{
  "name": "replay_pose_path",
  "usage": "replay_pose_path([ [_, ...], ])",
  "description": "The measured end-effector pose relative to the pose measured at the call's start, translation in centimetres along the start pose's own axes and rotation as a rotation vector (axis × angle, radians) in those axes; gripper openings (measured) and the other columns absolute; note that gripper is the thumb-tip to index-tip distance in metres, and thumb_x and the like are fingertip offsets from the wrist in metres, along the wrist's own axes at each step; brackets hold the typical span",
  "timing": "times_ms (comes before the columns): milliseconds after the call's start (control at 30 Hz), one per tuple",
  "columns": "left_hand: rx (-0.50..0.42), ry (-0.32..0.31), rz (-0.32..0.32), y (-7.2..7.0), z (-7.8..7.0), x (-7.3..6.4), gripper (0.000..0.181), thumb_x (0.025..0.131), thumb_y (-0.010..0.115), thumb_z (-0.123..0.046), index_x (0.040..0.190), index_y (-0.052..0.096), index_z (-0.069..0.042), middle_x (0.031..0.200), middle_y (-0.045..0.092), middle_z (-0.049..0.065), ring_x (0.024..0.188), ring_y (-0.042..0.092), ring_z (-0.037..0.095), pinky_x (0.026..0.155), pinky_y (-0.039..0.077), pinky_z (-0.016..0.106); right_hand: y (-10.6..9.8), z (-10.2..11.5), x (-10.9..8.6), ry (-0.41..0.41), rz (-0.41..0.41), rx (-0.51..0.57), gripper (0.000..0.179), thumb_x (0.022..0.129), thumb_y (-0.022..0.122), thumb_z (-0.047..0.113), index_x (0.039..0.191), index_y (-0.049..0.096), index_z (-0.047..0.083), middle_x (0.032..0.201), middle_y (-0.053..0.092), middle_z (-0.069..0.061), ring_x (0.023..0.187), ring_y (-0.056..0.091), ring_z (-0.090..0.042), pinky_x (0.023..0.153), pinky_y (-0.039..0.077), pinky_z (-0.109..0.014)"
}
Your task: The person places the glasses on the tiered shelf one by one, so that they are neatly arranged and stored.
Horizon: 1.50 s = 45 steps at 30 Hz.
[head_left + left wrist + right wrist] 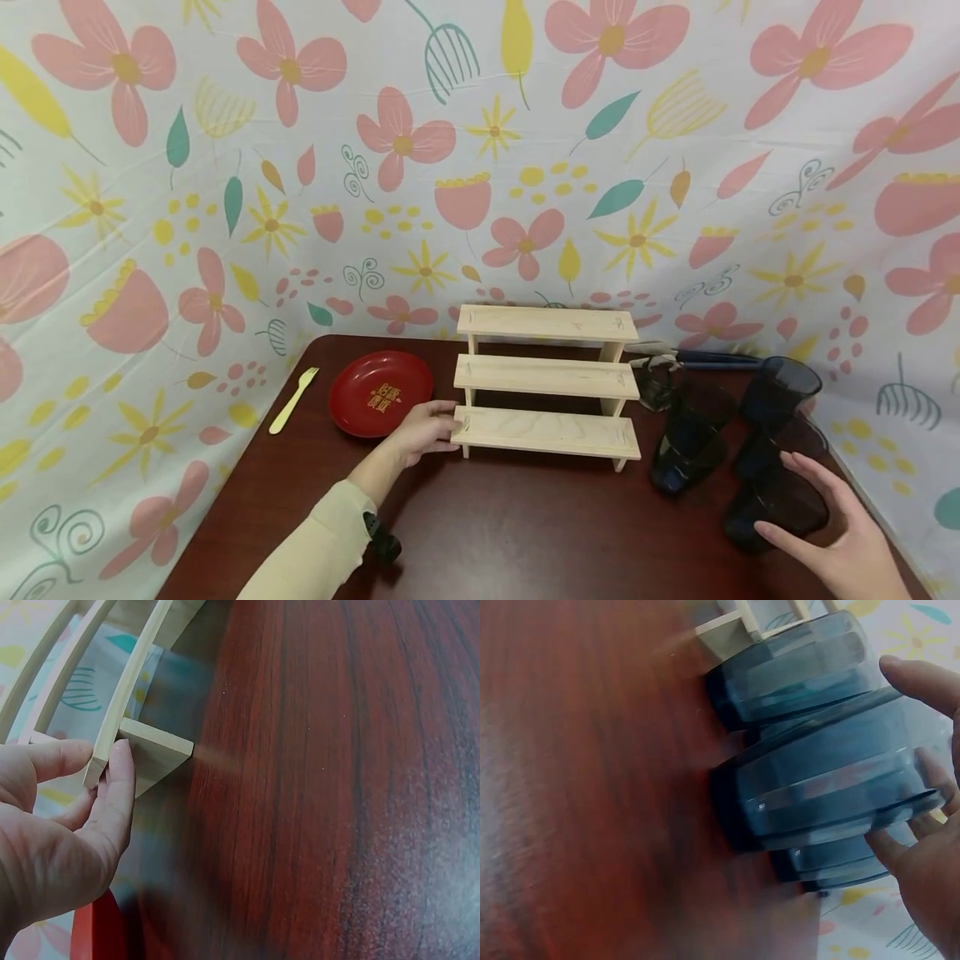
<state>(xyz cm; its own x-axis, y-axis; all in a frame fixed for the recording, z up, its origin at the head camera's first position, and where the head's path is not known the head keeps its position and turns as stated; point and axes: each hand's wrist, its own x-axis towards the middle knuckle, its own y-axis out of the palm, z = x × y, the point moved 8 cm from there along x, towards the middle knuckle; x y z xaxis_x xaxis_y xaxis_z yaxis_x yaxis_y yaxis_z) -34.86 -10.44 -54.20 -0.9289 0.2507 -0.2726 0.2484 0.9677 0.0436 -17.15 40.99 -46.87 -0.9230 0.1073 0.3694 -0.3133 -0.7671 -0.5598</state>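
Observation:
A three-tier wooden shelf stands at the back middle of the table. My left hand pinches the left end of its lowest board, thumb on one face and fingers on the other in the left wrist view. At the right front stands a dark blue tumbler, upright. My right hand is spread around its upper part; in the right wrist view the thumb is apart from the tumbler, while some fingers reach behind its rim. Another tumbler stands between it and the shelf.
More dark tumblers stand behind on the right, beside a small clear glass. Dark-handled utensils lie along the back edge. Left of the shelf are a red plate and a pale yellow fork. A floral cloth hangs behind the table.

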Motion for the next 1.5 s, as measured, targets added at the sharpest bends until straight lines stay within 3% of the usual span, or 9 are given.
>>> replay_pose_path([
  [200, -0.031, -0.012, 0.006, -0.3, 0.5, -0.2, 0.061, 0.093, 0.067, -0.002, 0.149, 0.045, 0.008, 0.117, 0.066, 0.021, 0.092, 0.071, 0.025, 0.082, 0.062, 0.041, 0.7, -2.4, -0.5, 0.045, 0.055, 0.062, 0.116, 0.079, 0.086, -0.009, 0.167, 0.019, 0.026, 0.14, 0.043, 0.03, 0.115, 0.045, 0.023, 0.068, 0.055, -0.014],
  [300, -0.04, -0.015, 0.011, -0.5, 0.6, -0.2, 0.06, 0.093, 0.068, -0.003, 0.148, 0.046, 0.007, 0.117, 0.066, 0.021, 0.092, 0.071, 0.026, 0.083, 0.062, 0.041, 1.1, -3.7, -0.6, 0.082, 0.111, 0.206, 0.116, 0.08, 0.082, -0.013, 0.167, 0.016, 0.026, 0.138, 0.046, 0.029, 0.112, 0.054, 0.019, 0.074, 0.056, -0.014],
  [400, -0.051, -0.024, 0.012, -0.5, 0.7, -0.2, 0.06, 0.093, 0.069, -0.004, 0.148, 0.047, 0.006, 0.116, 0.066, 0.02, 0.093, 0.072, 0.026, 0.084, 0.062, 0.041, 1.3, -5.1, -0.6, 0.151, 0.135, 0.158, 0.112, 0.085, 0.084, 0.0, 0.165, 0.013, 0.031, 0.134, 0.042, 0.031, 0.108, 0.046, 0.025, 0.081, 0.047, -0.005],
  [567, -0.058, -0.026, 0.002, -0.7, 0.8, -0.1, 0.059, 0.093, 0.07, -0.004, 0.147, 0.049, 0.006, 0.113, 0.068, 0.02, 0.092, 0.072, 0.025, 0.084, 0.062, 0.041, 2.0, -6.5, -0.7, 0.232, 0.197, 0.072, 0.099, 0.086, 0.087, 0.01, 0.152, 0.022, 0.042, 0.121, 0.046, 0.039, 0.102, 0.048, 0.024, 0.078, 0.052, -0.011],
  [633, -0.055, -0.023, -0.001, -0.8, 0.8, -0.1, 0.059, 0.093, 0.07, -0.004, 0.147, 0.049, 0.006, 0.112, 0.069, 0.02, 0.091, 0.072, 0.025, 0.083, 0.062, 0.042, 2.3, -6.4, -0.7, 0.236, 0.201, 0.115, 0.095, 0.084, 0.087, 0.005, 0.146, 0.026, 0.044, 0.115, 0.054, 0.04, 0.101, 0.056, 0.018, 0.074, 0.058, -0.02],
  [767, -0.058, -0.025, 0.004, -0.7, 0.6, 0.0, 0.06, 0.093, 0.07, -0.005, 0.147, 0.048, 0.006, 0.112, 0.069, 0.02, 0.091, 0.072, 0.024, 0.083, 0.062, 0.041, 2.2, -6.1, -0.8, 0.225, 0.159, 0.08, 0.093, 0.081, 0.09, 0.009, 0.143, 0.031, 0.047, 0.111, 0.056, 0.04, 0.098, 0.057, 0.019, 0.069, 0.06, -0.024],
  [1067, -0.054, -0.023, 0.017, -0.3, 0.1, -0.1, 0.06, 0.093, 0.069, -0.004, 0.149, 0.047, 0.005, 0.114, 0.067, 0.019, 0.091, 0.071, 0.024, 0.082, 0.062, 0.04, 1.6, -5.9, -1.0, 0.28, 0.097, 0.006, 0.097, 0.08, 0.093, 0.02, 0.154, 0.031, 0.031, 0.106, 0.052, 0.042, 0.092, 0.055, 0.019, 0.066, 0.059, -0.025],
  [1300, -0.049, -0.019, 0.023, -0.4, 0.1, 0.0, 0.06, 0.093, 0.069, -0.003, 0.149, 0.048, 0.004, 0.115, 0.066, 0.019, 0.092, 0.071, 0.024, 0.083, 0.062, 0.042, 0.5, -3.6, -0.7, 0.207, 0.067, -0.023, 0.101, 0.085, 0.088, 0.015, 0.162, 0.025, 0.032, 0.112, 0.05, 0.041, 0.085, 0.064, 0.006, 0.065, 0.06, -0.028],
  [1500, -0.047, -0.02, 0.025, -0.4, 0.2, 0.1, 0.06, 0.093, 0.069, -0.004, 0.149, 0.048, 0.004, 0.116, 0.066, 0.019, 0.093, 0.071, 0.024, 0.082, 0.062, 0.042, -0.8, -1.7, 0.5, 0.203, 0.056, -0.001, 0.104, 0.087, 0.087, 0.013, 0.164, 0.021, 0.034, 0.116, 0.047, 0.038, 0.086, 0.064, 0.008, 0.063, 0.061, -0.03],
])
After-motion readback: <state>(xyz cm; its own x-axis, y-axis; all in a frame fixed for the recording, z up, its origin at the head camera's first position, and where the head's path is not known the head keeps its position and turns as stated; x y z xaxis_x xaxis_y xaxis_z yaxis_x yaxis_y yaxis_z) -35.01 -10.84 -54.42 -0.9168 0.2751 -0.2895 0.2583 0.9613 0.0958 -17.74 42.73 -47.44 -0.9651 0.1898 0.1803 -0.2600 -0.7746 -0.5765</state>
